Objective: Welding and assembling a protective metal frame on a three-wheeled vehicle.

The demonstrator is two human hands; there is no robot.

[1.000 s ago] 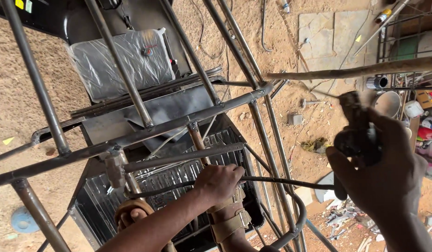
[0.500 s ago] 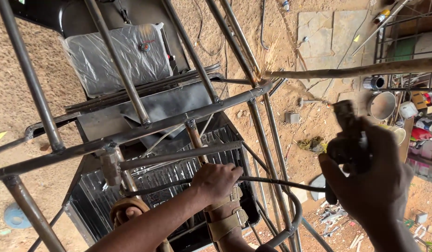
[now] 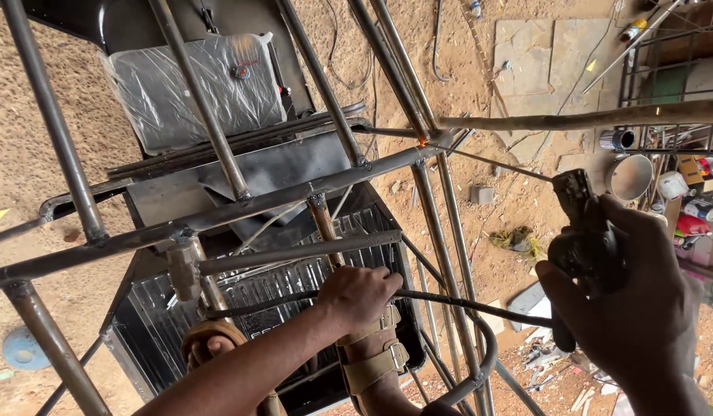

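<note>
I look down through a frame of grey steel tubes point(image 3: 310, 189). My right hand point(image 3: 630, 308) grips a dark welding electrode holder point(image 3: 580, 223). Its thin rod point(image 3: 495, 163) reaches left to a tube joint, where a small orange glow point(image 3: 423, 142) shows at the tip. My left hand point(image 3: 362, 296) is closed around a black cable point(image 3: 464, 304) that runs across the frame below a horizontal tube point(image 3: 295, 252).
My feet in tan strapped sandals point(image 3: 372, 358) stand on the lower frame above a ribbed metal floor panel point(image 3: 241, 296). A plastic-wrapped seat point(image 3: 191, 85) lies beyond. Sandy ground, stone slabs point(image 3: 537, 54), a metal pot point(image 3: 630, 177), cans and scrap lie right.
My right hand has shifted left with the holder, and the rod tip now meets the tube joint with an orange glow. The left hand stays on the cable.
</note>
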